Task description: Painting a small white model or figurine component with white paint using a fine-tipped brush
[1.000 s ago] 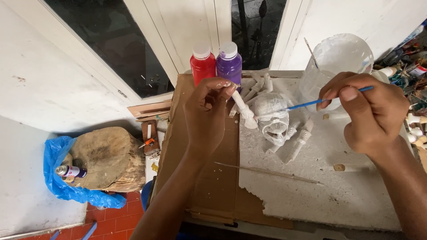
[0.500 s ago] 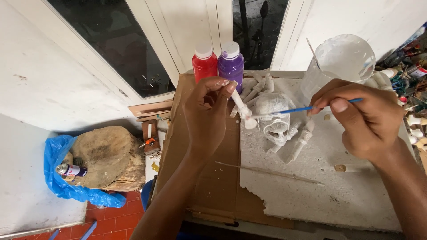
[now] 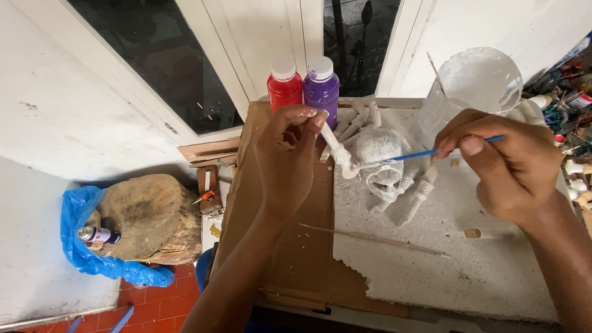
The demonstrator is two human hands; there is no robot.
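Two paint bottles (image 3: pixel 303 89) on cardboard (image 3: pixel 296 246)

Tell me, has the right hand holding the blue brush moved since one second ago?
Yes. The right hand with the blue brush has slid down and slightly right, away from the plastic tub; the white skull stays put.

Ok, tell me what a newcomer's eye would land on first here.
Mid-frame, the left hand pinches a white bone-shaped piece while the right hand touches a thin blue-handled paintbrush to it. Just below lies a white-painted skull model on the chalky white board. Behind stand a red paint bottle and a purple paint bottle.
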